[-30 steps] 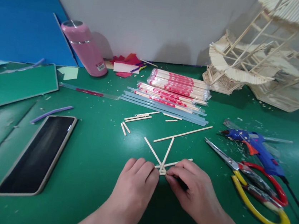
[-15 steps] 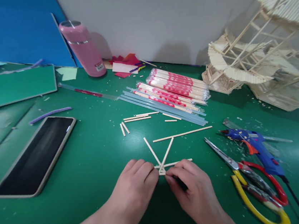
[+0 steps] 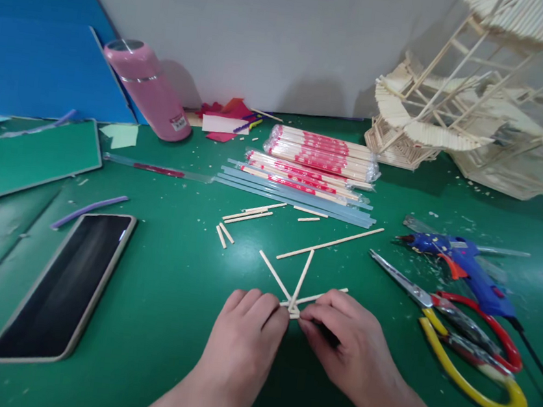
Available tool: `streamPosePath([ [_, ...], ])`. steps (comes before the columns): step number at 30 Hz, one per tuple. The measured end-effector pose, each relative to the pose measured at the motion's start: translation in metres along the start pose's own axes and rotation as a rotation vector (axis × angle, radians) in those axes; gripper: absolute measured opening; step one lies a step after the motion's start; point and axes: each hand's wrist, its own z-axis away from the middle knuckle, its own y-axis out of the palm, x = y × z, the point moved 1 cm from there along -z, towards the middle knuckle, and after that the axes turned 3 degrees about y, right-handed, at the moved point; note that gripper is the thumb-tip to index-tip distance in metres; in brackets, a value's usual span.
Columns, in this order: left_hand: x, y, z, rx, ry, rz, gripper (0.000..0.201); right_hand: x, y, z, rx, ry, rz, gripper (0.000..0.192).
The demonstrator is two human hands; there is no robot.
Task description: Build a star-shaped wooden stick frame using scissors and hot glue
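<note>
At the front middle of the green table lies a small frame of thin wooden sticks [image 3: 303, 277], several of them fanning out from a joined centre. My left hand [image 3: 249, 338] is closed at the frame's left side, its fingertips tucked under and partly hidden. From the right, my right hand [image 3: 351, 343] pinches a short stick at the centre between thumb and fingers. Beyond the hands lie one longer loose stick [image 3: 330, 243] and several short cut sticks [image 3: 249, 215].
Right of my hands are yellow-and-red-handled scissors [image 3: 469, 383] and a blue glue gun [image 3: 483, 276]. Behind lie glue sticks [image 3: 292, 196] and wrapped chopsticks [image 3: 324, 152]. A stick-built model [image 3: 433, 117] stands back right. Leftward are a phone [image 3: 63, 287] and a pink flask [image 3: 150, 88].
Both hands keep their hold on the stick frame in nearly the same spot. The whole view has shifted very slightly; nothing else has visibly moved.
</note>
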Motion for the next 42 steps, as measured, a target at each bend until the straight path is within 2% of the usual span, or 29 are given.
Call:
streamPosePath([
  [7, 0.0002, -0.0003, -0.0002, 0.006, -0.007, -0.022, 0.023, -0.0019, -0.0020, 0.0000, -0.013, 0.003, -0.053, 0.013],
  [24, 0.0004, -0.0002, -0.0026, 0.006, 0.011, 0.012, 0.021, 0.0010, -0.0011, 0.0000, 0.002, 0.014, 0.020, 0.015],
  [42, -0.0014, -0.0010, -0.0027, -0.003, -0.052, 0.067, 0.023, 0.0023, -0.0015, -0.0010, -0.023, 0.001, 0.045, 0.016],
])
